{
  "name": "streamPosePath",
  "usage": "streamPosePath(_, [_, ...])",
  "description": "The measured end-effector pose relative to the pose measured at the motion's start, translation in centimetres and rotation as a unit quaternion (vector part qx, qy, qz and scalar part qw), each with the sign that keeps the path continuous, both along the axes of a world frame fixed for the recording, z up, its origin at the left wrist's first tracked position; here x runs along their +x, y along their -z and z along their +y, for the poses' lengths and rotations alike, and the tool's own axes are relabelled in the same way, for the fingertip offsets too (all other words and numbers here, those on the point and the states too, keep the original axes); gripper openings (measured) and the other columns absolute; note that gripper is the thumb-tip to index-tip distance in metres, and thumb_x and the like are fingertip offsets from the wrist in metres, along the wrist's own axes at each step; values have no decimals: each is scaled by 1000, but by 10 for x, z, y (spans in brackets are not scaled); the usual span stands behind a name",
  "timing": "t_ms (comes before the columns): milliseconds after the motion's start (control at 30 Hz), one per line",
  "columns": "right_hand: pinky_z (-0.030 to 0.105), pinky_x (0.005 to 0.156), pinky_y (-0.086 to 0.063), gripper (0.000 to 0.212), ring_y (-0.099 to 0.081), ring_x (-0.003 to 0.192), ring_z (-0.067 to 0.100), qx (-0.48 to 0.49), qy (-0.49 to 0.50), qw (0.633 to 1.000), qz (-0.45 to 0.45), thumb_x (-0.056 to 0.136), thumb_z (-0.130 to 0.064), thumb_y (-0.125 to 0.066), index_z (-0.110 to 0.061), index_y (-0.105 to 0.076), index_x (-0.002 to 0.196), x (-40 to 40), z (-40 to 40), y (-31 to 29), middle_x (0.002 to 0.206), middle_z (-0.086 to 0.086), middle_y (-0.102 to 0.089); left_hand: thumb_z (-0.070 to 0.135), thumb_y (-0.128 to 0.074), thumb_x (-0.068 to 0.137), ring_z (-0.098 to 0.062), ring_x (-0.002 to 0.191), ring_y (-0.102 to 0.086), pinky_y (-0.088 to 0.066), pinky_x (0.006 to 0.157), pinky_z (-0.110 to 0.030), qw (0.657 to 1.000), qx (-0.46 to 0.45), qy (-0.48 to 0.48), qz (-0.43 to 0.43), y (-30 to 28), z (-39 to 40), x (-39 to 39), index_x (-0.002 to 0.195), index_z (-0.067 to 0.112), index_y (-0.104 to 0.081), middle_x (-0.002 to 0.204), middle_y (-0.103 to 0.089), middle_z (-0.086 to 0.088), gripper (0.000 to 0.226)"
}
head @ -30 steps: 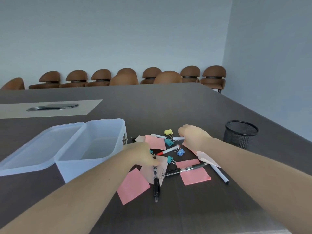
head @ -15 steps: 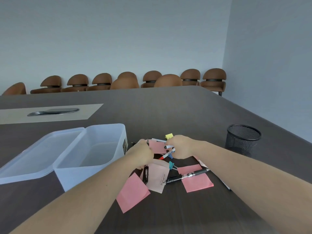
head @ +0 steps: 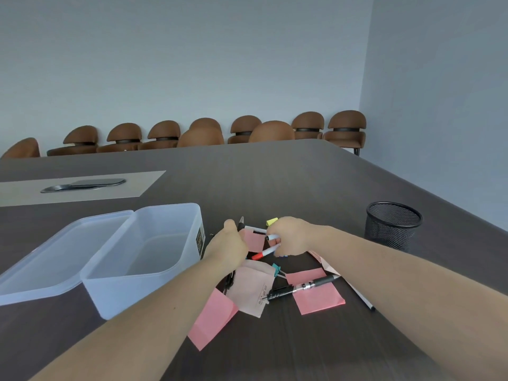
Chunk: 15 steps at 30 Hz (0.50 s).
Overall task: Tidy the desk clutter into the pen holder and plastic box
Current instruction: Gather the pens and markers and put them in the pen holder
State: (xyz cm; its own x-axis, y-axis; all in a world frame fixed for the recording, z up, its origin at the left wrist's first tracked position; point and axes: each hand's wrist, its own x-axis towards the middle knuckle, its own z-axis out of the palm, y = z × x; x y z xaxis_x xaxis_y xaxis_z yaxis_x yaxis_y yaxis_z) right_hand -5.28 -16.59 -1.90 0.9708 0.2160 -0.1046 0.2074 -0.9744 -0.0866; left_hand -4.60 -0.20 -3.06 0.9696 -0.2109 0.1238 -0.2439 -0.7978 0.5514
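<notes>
A clear plastic box (head: 154, 243) stands open at the left, its lid (head: 55, 257) lying beside it. A black mesh pen holder (head: 391, 225) stands at the right. Between them lies clutter: pink sticky notes (head: 316, 294), a black pen (head: 302, 287), a teal binder clip (head: 276, 269), a yellow binder clip (head: 272, 221). My right hand (head: 288, 240) is closed around white markers, one with a red cap (head: 264, 253). My left hand (head: 229, 244) grips a black pen (head: 241, 224) that sticks up past its thumb.
A thin white pen (head: 360, 295) lies partly under my right forearm. A pale inlay with a grey cable hatch (head: 82, 185) sits on the dark table at the far left. Brown chairs (head: 206, 132) line the far edge and wall.
Both hands have moved away from me into the far part of the pile and closed on pens. The black pen near my left forearm has shifted, and the camera has dipped slightly.
</notes>
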Motion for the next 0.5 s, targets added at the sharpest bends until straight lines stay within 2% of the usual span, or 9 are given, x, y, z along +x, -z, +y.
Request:
streamPosePath(33, [28, 66, -36, 8, -50, 78, 22, 18, 2, 1000, -10, 83, -13, -64, -10, -57, 82, -1, -2, -1, 75, 0, -51, 11, -38, 97, -30, 74, -47, -35, 64, -34, 1000, 1, 1, -5, -1, -1, -1, 92, 8, -33, 71, -44, -4, 7])
streamPosePath(100, [28, 68, -36, 14, -47, 79, 21, 42, 9, 998, -40, 86, -18, -64, -6, -61, 93, -3, -4, -7, 84, 1, -51, 13, -37, 98, -31, 76, -48, -35, 65, -34, 1000, -4, 5, -13, -4, -4, -3, 94, 8, -34, 77, -47, -8, 7])
streamPosePath(200, [29, 70, -39, 14, -48, 80, 23, 73, 54, 993, -82, 89, -23, -58, -15, -51, 80, -6, -9, -17, 83, 0, -50, 18, -35, 101, -28, 73, -46, -33, 64, -34, 999, -38, 22, -19, -10, -9, -5, 96, 7, -35, 72, -45, -5, 12])
streamPosePath(267, [30, 68, -40, 21, -49, 79, 25, 110, 108, 984, -88, 90, -17, -51, -19, -43, 71, -7, -16, -22, 75, -2, -47, 23, -36, 101, -23, 68, -44, -33, 64, -33, 998, -48, 39, -8, -14, -16, -10, 96, 8, -37, 67, -42, -1, 16])
streamPosePath(400, [29, 65, -36, 30, -44, 69, 23, 223, 216, 946, -92, 92, -10, -38, -24, -33, 66, -23, -28, -32, 72, 0, -42, 36, -59, 89, -16, 68, -48, -38, 62, -27, 992, -49, 106, 43, -16, -32, -30, 90, 13, -46, 69, -45, 6, 26])
streamPosePath(500, [28, 52, -28, 31, -37, 59, 16, 213, 249, 943, -58, 93, -7, -34, -18, -30, 64, -43, -33, -33, 69, 0, -38, 40, -72, 76, -9, 64, -47, -37, 57, -21, 978, -23, 179, 106, -11, -44, -48, 84, 18, -49, 73, -49, 8, 33])
